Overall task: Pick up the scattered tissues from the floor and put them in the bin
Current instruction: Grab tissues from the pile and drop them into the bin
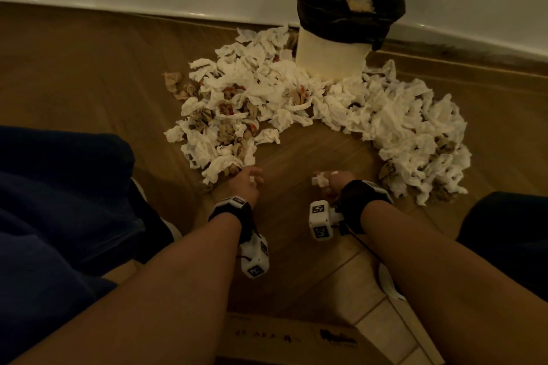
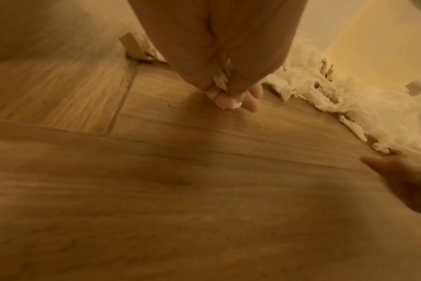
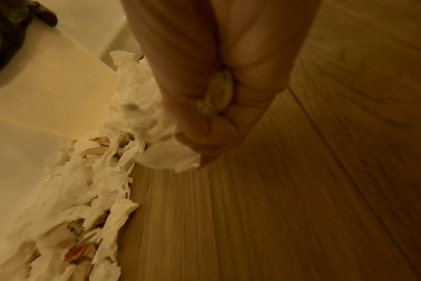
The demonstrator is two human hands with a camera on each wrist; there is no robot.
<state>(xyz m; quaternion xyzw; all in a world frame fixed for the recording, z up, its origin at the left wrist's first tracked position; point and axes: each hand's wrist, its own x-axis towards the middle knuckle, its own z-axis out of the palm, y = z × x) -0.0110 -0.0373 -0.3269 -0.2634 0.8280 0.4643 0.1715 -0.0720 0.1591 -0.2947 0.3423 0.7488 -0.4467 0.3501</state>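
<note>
A big heap of crumpled white and brown tissues [image 1: 296, 104] curves over the wooden floor around the foot of a white bin [image 1: 332, 59] with a black liner, tissues piled inside it. My left hand [image 1: 249, 182] hovers at the heap's near left end, fingers curled round a small white tissue wad [image 2: 221, 79]. My right hand [image 1: 329, 182] sits over bare floor between the two ends of the heap, fist closed on a white tissue [image 3: 168, 155] that sticks out past the fingers [image 3: 219, 125].
The bin stands against a white wall with a skirting board [image 1: 474, 50]. My knees in dark trousers [image 1: 59, 187] flank both arms. A cardboard box edge [image 1: 296, 338] lies under my forearms. Bare wooden floor [image 1: 296, 157] lies between my hands and the heap.
</note>
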